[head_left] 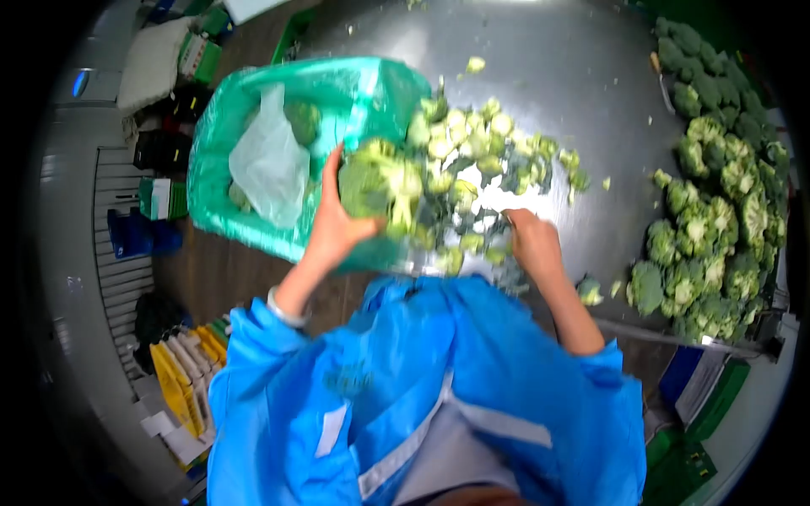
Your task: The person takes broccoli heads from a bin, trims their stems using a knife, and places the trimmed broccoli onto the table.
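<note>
My left hand is curled around a broccoli head, its thumb under the cut stem side, beside the rim of a green plastic-lined crate. Inside that crate lie a translucent plastic bag and some broccoli. Above the steel table, my right hand is closed, fingers pointing toward the trimmings; what it grips is lost in bright glare. Cut stem pieces and leaves are heaped between the two hands.
Many broccoli heads are piled along the right side of the steel table. A knife-like tool with a wooden handle lies by the pile. One small floret sits near the front edge. Yellow crates stand lower left.
</note>
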`<act>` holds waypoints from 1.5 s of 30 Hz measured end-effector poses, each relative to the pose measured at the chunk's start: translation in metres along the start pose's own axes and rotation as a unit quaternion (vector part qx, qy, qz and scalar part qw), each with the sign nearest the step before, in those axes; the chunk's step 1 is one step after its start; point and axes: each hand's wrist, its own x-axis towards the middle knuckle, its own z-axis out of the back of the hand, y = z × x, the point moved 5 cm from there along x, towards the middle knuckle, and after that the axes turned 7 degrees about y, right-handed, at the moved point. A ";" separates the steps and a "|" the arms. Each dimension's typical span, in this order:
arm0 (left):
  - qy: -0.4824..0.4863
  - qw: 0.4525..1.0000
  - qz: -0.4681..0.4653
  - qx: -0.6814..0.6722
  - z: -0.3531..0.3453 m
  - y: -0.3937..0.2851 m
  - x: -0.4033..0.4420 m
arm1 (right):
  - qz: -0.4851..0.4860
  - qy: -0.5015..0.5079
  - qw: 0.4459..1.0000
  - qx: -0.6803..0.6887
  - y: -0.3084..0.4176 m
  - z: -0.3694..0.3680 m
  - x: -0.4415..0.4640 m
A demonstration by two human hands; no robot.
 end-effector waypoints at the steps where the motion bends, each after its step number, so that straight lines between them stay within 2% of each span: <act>1: 0.004 0.999 -0.028 0.024 -0.002 -0.011 -0.001 | 0.012 -0.008 1.000 -0.003 0.017 -0.001 0.003; 2: -0.005 0.996 -0.072 0.054 -0.007 -0.010 0.002 | 0.125 -0.143 0.981 -0.038 0.046 0.021 0.009; 7: -0.018 0.993 -0.068 0.096 -0.017 -0.012 -0.005 | 0.139 -0.103 0.976 -0.131 0.074 0.023 0.031; 10: -0.006 0.994 -0.072 0.082 -0.017 -0.003 -0.012 | -0.075 0.040 0.975 -0.207 0.013 -0.019 0.044; 11: -0.022 0.993 -0.083 0.078 -0.015 -0.002 -0.013 | -0.080 0.068 0.977 -0.186 -0.017 -0.032 0.044; 14: -0.061 0.986 -0.119 0.100 -0.005 0.004 -0.019 | 0.054 -0.019 0.998 -0.009 0.021 -0.008 0.028; 15: -0.032 0.997 -0.058 0.048 -0.003 0.006 -0.020 | 0.106 -0.034 0.993 0.038 0.045 0.007 0.024; 18: -0.040 0.990 -0.104 0.088 -0.004 0.018 -0.019 | 0.174 -0.100 0.980 -0.004 0.078 0.016 0.026; 19: -0.030 0.991 -0.107 0.078 -0.005 0.019 -0.020 | 0.179 -0.094 0.978 -0.049 0.087 0.017 0.028; 23: -0.001 0.994 -0.106 0.011 -0.007 0.017 -0.022 | -0.012 -0.016 0.995 -0.099 0.043 -0.008 0.041; 24: 0.000 0.995 -0.102 -0.012 -0.007 0.019 -0.026 | 0.015 -0.016 0.999 -0.045 0.044 -0.004 0.038; 26: 0.010 0.988 -0.153 0.022 -0.002 0.023 -0.030 | 0.069 -0.009 0.995 0.065 0.052 0.006 0.028; 27: 0.014 0.983 -0.178 0.032 -0.002 0.026 -0.033 | 0.126 -0.037 0.986 0.103 0.064 0.014 0.022; 30: 0.027 0.962 -0.261 0.076 -0.001 0.024 -0.034 | 0.113 0.038 0.991 0.055 0.078 0.015 0.016; 33: 0.019 0.936 -0.337 0.100 0.000 0.015 -0.031 | 0.106 0.053 0.992 0.033 0.083 0.018 0.016; 36: 0.016 0.925 -0.346 0.158 0.003 0.017 -0.034 | 0.119 0.051 0.991 0.019 0.085 0.019 0.014; 37: 0.046 0.923 -0.337 0.181 0.001 0.016 -0.034 | 0.126 0.046 0.991 0.016 0.086 0.019 0.013; 40: 0.063 0.890 -0.378 0.246 -0.006 -0.004 -0.036 | 0.139 0.069 0.988 0.019 0.083 0.013 0.011; 43: 0.035 0.889 -0.377 0.256 -0.011 -0.003 -0.035 | 0.081 0.064 0.994 -0.023 0.083 0.009 0.009; 45: 0.039 0.870 -0.371 0.321 -0.013 -0.004 -0.039 | -0.010 0.075 0.996 -0.050 0.041 -0.031 0.012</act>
